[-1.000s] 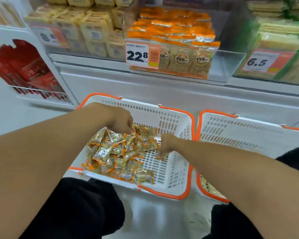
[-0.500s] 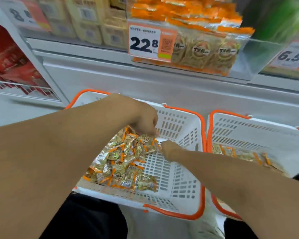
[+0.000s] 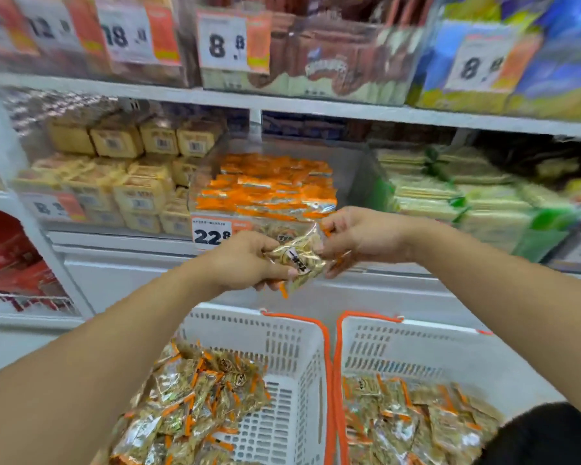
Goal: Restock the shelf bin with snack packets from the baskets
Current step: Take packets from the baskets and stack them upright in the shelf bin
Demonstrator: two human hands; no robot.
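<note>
Up in front of the shelf bin (image 3: 275,182), both the left hand (image 3: 245,263) and the right hand (image 3: 359,238) pinch one small bunch of snack packets (image 3: 299,260); their exact number is unclear. Below stand two white baskets, the left basket (image 3: 282,340) and the right basket (image 3: 416,344), each holding many more packets.

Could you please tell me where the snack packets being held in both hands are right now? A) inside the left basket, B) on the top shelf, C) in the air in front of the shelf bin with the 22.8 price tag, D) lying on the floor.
C: the left hand and right hand hold the snack packets up, above the baskets, before the shelf bin.
</note>
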